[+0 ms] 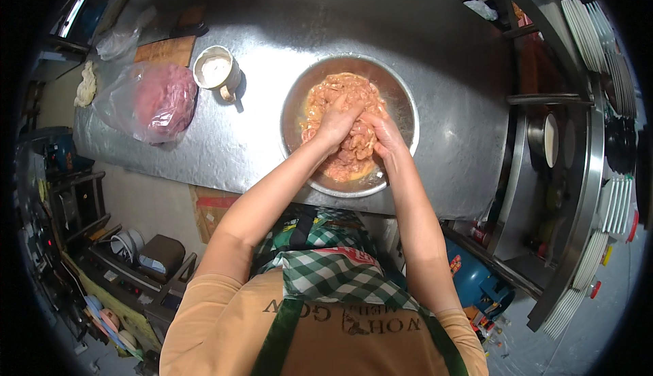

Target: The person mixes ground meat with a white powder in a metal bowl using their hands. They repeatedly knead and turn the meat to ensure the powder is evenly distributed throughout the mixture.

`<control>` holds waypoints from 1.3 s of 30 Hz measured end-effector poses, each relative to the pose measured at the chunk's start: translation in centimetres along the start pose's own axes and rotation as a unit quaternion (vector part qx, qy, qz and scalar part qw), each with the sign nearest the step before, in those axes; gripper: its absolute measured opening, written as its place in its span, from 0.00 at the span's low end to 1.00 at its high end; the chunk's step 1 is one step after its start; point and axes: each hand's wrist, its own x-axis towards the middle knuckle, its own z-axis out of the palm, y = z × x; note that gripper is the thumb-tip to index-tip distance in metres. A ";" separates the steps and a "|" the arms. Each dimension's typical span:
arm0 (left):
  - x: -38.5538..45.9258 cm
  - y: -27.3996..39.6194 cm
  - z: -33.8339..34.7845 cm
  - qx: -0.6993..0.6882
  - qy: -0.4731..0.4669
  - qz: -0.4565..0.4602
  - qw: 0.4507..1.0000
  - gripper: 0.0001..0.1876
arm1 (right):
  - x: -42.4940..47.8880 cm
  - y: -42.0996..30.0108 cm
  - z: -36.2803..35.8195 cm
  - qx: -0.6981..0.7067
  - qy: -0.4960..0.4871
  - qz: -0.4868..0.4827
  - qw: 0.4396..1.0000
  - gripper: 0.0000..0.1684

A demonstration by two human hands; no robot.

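A wide stainless steel bowl (pixel 414 116) stands on the metal table in front of me. Inside it lies a heap of raw meat pieces (pixel 357 146), wet and glossy with a yellowish liquid around the edges. My left hand (pixel 339 121) grips the meat from above, its fingertips partly sunk in the heap. From the right side, my right hand (pixel 386 130) cups the meat, and some of its fingers are hidden under the pieces. Both hands are close together within the bowl.
On the steel table (pixel 255 156), to the left, are a cup (pixel 232 77) of white powder and a clear plastic bag (pixel 163 100) of pink meat. Behind the bag lies a wooden board (pixel 166 51). Stacked white plates (pixel 584 34) line the shelf at right; a blue gas cylinder (pixel 472 274) stands below.
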 end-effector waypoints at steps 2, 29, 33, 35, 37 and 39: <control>-0.7 1.3 -0.3 -0.120 -0.084 0.006 0.989 0.19 | -0.4 -0.5 0.2 0.008 -0.048 -0.060 0.997 0.27; -3.6 3.3 -3.8 0.417 -0.027 0.039 0.908 0.32 | -3.5 0.9 -3.1 -0.324 0.145 -0.115 0.928 0.27; -4.8 -3.4 -2.4 0.466 0.077 0.083 0.878 0.28 | -1.0 8.1 -6.0 -0.229 0.188 -0.117 0.948 0.31; -4.6 -6.0 -0.5 0.456 0.129 0.121 0.872 0.28 | -2.6 7.4 -1.9 -0.061 0.114 -0.093 0.987 0.30; -4.2 -5.3 0.4 0.310 0.075 0.099 0.943 0.26 | -2.9 7.0 -0.8 0.030 0.052 -0.070 0.996 0.29; -3.9 -5.4 0.9 0.206 0.071 0.141 0.966 0.24 | -3.5 6.0 -0.4 0.017 0.067 -0.082 0.994 0.28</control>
